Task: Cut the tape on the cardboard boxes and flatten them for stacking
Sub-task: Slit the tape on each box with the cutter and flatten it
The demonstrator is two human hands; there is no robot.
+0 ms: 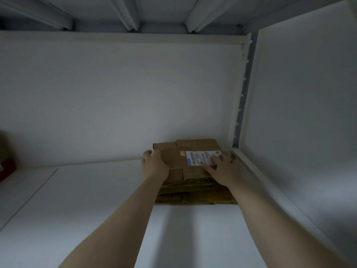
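Observation:
A stack of flattened cardboard boxes (195,187) lies on a white shelf (96,200), pushed into its far right corner. The top flattened box (197,147) carries a white shipping label (201,157). My left hand (154,165) rests on the left side of the top box, fingers reaching over its left edge. Flat on the right side lies my right hand (222,167), its fingers spread partly over the label. Both arms stretch forward from the bottom of the view.
A white back wall and a white side panel (309,113) close the corner. A perforated metal upright (242,97) stands at the corner. Another shelf with ribs (131,14) hangs overhead. A dark red object (7,169) sits at the far left edge.

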